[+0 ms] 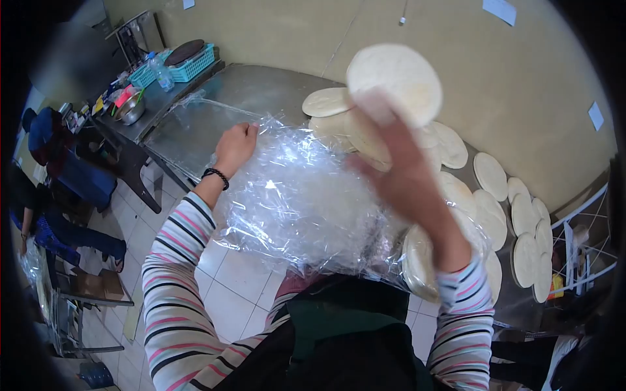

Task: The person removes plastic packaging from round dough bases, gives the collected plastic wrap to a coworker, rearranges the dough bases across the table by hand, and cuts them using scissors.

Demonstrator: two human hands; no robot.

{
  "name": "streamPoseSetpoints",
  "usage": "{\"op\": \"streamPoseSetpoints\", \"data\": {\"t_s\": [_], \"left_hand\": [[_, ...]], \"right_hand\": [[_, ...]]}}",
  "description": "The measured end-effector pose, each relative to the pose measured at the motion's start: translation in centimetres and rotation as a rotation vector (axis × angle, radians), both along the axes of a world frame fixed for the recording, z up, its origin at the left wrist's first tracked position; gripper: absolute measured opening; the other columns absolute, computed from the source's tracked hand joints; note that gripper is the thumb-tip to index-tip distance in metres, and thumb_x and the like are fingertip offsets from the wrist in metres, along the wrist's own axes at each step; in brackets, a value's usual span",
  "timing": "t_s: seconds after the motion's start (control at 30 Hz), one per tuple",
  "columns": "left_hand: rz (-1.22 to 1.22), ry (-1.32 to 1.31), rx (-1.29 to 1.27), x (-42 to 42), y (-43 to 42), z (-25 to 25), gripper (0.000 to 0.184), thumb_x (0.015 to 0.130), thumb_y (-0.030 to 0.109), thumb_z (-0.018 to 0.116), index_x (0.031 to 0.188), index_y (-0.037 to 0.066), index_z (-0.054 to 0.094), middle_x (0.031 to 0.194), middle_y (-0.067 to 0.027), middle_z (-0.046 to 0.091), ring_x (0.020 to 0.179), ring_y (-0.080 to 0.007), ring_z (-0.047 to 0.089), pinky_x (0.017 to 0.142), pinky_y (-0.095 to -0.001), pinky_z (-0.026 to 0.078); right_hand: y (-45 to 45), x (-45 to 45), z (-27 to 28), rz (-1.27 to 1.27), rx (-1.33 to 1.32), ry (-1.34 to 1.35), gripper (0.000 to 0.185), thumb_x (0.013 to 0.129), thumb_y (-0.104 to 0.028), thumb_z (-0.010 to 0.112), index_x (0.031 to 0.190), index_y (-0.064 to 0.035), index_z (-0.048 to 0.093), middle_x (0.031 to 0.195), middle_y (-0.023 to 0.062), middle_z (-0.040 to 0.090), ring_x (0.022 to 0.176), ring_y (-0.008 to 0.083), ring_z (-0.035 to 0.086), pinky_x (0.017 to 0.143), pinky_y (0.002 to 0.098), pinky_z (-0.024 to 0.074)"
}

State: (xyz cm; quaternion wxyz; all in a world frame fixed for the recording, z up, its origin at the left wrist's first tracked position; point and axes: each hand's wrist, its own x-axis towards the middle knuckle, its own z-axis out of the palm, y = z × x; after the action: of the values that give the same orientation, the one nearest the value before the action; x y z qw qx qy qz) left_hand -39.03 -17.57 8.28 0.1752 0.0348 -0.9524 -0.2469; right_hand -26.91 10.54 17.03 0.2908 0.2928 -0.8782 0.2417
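Note:
My left hand (pixel 236 151), with a dark beaded bracelet at the wrist, is closed on the edge of a crinkled clear plastic bag (pixel 293 195). The bag spreads across the table's front edge before me. My right hand (pixel 404 176) is blurred by motion, its thumb spread away from its fingers. Its fingertips overlap the lower edge of a large round flatbread (pixel 398 75); whether they touch it I cannot tell. More flatbreads (pixel 326 102) lie behind and beneath that hand. At the right forearm, another flatbread (pixel 419 257) shows under clear plastic.
Several flatbreads (pixel 525 215) overlap along the right of the metal table (pixel 251 85), by the wall. At the back left are a turquoise basket (pixel 195 64), a plastic bottle (pixel 160 73) and a metal bowl (pixel 130 111). Other people (pixel 65 228) stand at the far left.

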Motion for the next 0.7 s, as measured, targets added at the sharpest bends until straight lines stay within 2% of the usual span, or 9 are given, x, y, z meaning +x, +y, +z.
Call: {"op": "streamPoseSetpoints", "data": {"t_s": [0.13, 0.2, 0.27, 0.37, 0.47, 0.5, 0.57, 0.67, 0.7], "left_hand": [[-0.044, -0.042, -0.013, -0.7, -0.5, -1.9, 0.043, 0.087, 0.041, 0.043, 0.087, 0.001, 0.059, 0.081, -0.0228, 0.061, 0.079, -0.0411, 0.057, 0.070, -0.0451, 0.045], [-0.037, -0.005, 0.063, 0.5, 0.3, -1.7, 0.038, 0.087, 0.038, 0.047, 0.096, 0.003, 0.057, 0.095, -0.0211, 0.059, 0.091, -0.0373, 0.056, 0.077, -0.0447, 0.042], [-0.211, 0.402, -0.342, 3.7, 2.4, 0.3, 0.035, 0.083, 0.032, 0.055, 0.106, 0.006, 0.055, 0.113, -0.0176, 0.053, 0.105, -0.0334, 0.050, 0.084, -0.0456, 0.037], [-0.673, 0.101, -0.493, 6.0, 4.2, 0.1, 0.043, 0.076, 0.028, 0.064, 0.112, 0.008, 0.053, 0.121, -0.0162, 0.047, 0.112, -0.0325, 0.045, 0.088, -0.0462, 0.034], [-0.845, -0.268, -0.451, 2.5, 1.0, -6.9, 0.047, 0.074, 0.027, 0.065, 0.115, 0.008, 0.053, 0.122, -0.0170, 0.048, 0.114, -0.0326, 0.045, 0.089, -0.0468, 0.036], [-0.883, -0.252, -0.456, 2.7, 1.7, -6.7, 0.047, 0.074, 0.027, 0.065, 0.115, 0.008, 0.053, 0.122, -0.0170, 0.048, 0.114, -0.0326, 0.045, 0.089, -0.0468, 0.036], [-0.792, -0.321, -0.487, 3.0, 2.3, -5.2, 0.047, 0.075, 0.026, 0.064, 0.116, 0.007, 0.052, 0.123, -0.0193, 0.047, 0.113, -0.0339, 0.045, 0.090, -0.0465, 0.037], [-0.783, -0.295, -0.593, 3.5, 2.3, -4.1, 0.047, 0.076, 0.025, 0.063, 0.117, 0.004, 0.051, 0.123, -0.0225, 0.047, 0.112, -0.0362, 0.047, 0.091, -0.0464, 0.037], [-0.817, -0.283, -0.571, 3.4, 1.9, -3.7, 0.047, 0.078, 0.021, 0.061, 0.117, -0.001, 0.049, 0.123, -0.0253, 0.046, 0.109, -0.0380, 0.048, 0.090, -0.0448, 0.038]], "right_hand": [[-6.0, -1.5, -7.9, 0.016, 0.496, -0.513, 0.091, 0.070, -0.061, 0.059, 0.141, -0.0240, 0.016, 0.143, 0.0249, 0.011, 0.130, 0.0483, 0.014, 0.101, 0.0600, 0.0187], [-6.4, -3.7, -12.4, -0.016, 0.654, -0.742, 0.102, 0.064, -0.064, 0.062, 0.142, -0.0252, 0.010, 0.145, 0.0236, 0.002, 0.130, 0.0498, 0.007, 0.098, 0.0655, 0.0158], [-6.1, -4.3, -15.3, 0.021, 0.566, -0.846, 0.105, 0.061, -0.062, 0.065, 0.142, -0.0253, 0.010, 0.145, 0.0230, 0.001, 0.131, 0.0490, 0.005, 0.097, 0.0652, 0.0168], [-6.2, -4.7, -15.8, 0.035, 0.533, -0.863, 0.106, 0.059, -0.061, 0.067, 0.142, -0.0242, 0.013, 0.145, 0.0229, 0.004, 0.131, 0.0480, 0.007, 0.098, 0.0642, 0.0174], [-5.1, -5.1, -14.3, 0.130, 0.477, -0.904, 0.099, 0.064, -0.057, 0.066, 0.141, -0.0196, 0.018, 0.145, 0.0229, 0.006, 0.131, 0.0443, 0.012, 0.100, 0.0601, 0.0201], [-4.0, -4.2, -12.9, 0.090, 0.463, -0.907, 0.099, 0.064, -0.057, 0.066, 0.141, -0.0196, 0.018, 0.145, 0.0229, 0.006, 0.131, 0.0443, 0.012, 0.100, 0.0601, 0.0201], [-2.1, -1.5, -10.0, 0.119, 0.344, -0.723, 0.083, 0.074, -0.048, 0.062, 0.139, -0.0140, 0.024, 0.143, 0.0241, 0.015, 0.131, 0.0390, 0.021, 0.102, 0.0514, 0.0250], [6.1, 4.0, -7.6, 0.143, -0.105, -0.534, 0.055, 0.082, -0.029, 0.058, 0.130, -0.0070, 0.040, 0.127, 0.0193, 0.044, 0.119, 0.0315, 0.041, 0.099, 0.0378, 0.0324], [8.9, 5.6, -7.1, -0.020, -0.198, -0.487, 0.045, 0.082, -0.021, 0.058, 0.123, -0.0054, 0.047, 0.119, 0.0172, 0.051, 0.111, 0.0312, 0.048, 0.094, 0.0379, 0.0375]]}}
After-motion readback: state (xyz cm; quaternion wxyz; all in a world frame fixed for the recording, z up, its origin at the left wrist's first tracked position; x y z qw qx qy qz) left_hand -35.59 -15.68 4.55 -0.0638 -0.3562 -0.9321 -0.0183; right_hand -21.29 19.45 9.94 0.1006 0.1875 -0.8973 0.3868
